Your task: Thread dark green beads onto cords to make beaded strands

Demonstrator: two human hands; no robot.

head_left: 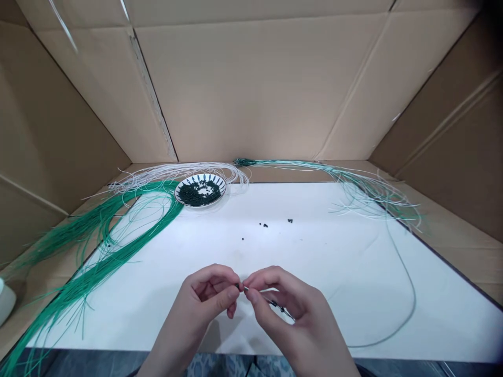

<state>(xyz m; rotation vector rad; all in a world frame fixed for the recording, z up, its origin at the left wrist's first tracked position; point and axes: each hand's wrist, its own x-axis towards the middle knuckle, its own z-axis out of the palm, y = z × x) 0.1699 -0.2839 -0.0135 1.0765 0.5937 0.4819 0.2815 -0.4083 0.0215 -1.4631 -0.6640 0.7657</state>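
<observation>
Left hand (206, 296) and right hand (288, 309) are pinching a thin beaded wire (273, 302), fingertips nearly touching (fiddly stuff!). A plate of dark beads (198, 203) is sitting well ahead.

Your left hand (208, 298) and right hand (285, 309) pinch a thin wire (271, 299) strung with dark beads, your fingertips almost meeting. Ahead, a patterned dish (195, 205) holds dark green beads (192, 195), with white wires (176, 170) curving behind it and green wires (98, 272) sweeping left. A few loose beads (264, 225) lie on the white board (334, 262), inside a cardboard box (251, 78).
</observation>
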